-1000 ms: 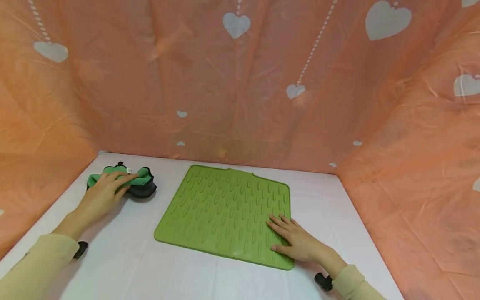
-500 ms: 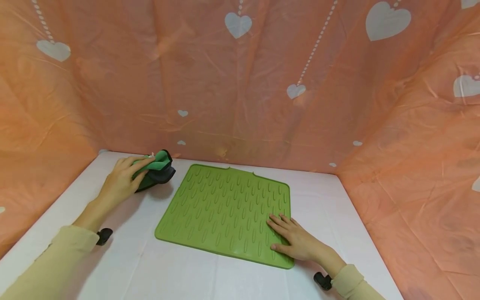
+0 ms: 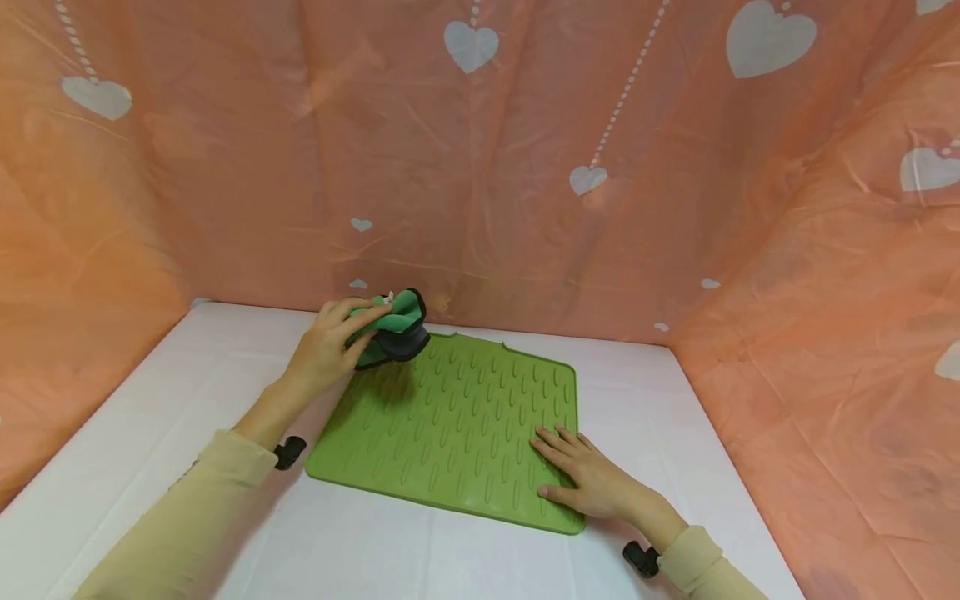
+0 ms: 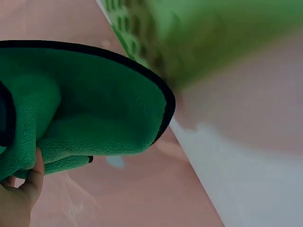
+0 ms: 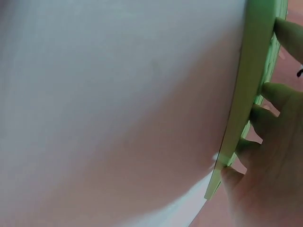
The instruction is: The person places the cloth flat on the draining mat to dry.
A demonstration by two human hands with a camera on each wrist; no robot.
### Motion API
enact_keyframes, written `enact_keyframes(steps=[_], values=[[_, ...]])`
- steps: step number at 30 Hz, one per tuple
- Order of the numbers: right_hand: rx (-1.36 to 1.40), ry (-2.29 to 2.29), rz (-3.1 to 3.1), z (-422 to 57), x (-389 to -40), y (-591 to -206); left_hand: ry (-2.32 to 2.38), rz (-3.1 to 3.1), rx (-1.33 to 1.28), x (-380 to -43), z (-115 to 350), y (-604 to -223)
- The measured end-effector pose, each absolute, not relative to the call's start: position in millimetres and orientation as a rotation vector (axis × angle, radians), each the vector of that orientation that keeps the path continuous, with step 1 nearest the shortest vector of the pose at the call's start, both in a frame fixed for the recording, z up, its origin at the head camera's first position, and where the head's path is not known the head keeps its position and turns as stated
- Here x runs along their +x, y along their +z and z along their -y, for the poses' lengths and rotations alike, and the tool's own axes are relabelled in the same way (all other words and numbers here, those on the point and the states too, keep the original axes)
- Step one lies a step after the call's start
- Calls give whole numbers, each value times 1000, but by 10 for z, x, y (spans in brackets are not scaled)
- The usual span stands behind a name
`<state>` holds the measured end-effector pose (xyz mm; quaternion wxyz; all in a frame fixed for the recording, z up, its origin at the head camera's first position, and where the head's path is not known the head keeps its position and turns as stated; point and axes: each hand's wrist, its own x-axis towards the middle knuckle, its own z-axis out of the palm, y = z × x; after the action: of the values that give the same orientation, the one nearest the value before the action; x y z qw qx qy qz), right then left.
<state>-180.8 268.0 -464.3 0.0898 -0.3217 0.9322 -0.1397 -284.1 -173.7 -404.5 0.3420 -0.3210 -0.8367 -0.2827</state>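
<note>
Head view, read as a clock centred on the green mat (image 3: 450, 433), has the beige left sleeve (image 3: 187, 517) nearest at 8 o'clock and the right sleeve (image 3: 693, 560) at 4 o'clock. Small black devices (image 3: 290, 452) sit at both wrists. Inward from its sleeve, the right hand (image 3: 588, 479) rests on the mat at 4 o'clock, fingers spread and thumb set apart; the right wrist view shows gaps between the fingertips where they touch the mat. The mat lies flat on a white table (image 3: 187, 400), its face patterned with short oblong marks, its far edge nicked twice between 12 and 1 o'clock. Farther off, at 10 o'clock, the left hand (image 3: 324, 350) pinches a green cloth (image 3: 402, 321) between thumb and fingers; the left wrist view shows the thumb on a fold, the other fingers mostly hidden. Bunched, black-edged and dark on one side, the cloth is at 11 o'clock, over the mat's far corner, with a shadow on the mat just below it. Farthest back, an orange curtain (image 3: 465, 183) bears pale hearts (image 3: 471, 46), one high at 12 o'clock.
</note>
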Motion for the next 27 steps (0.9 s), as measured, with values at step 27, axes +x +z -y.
enact_keyframes(steps=[27], values=[[-944, -455, -2757, -2683, -1817, -4624, -208, 2742, -1418, -2476, 817, -4454]])
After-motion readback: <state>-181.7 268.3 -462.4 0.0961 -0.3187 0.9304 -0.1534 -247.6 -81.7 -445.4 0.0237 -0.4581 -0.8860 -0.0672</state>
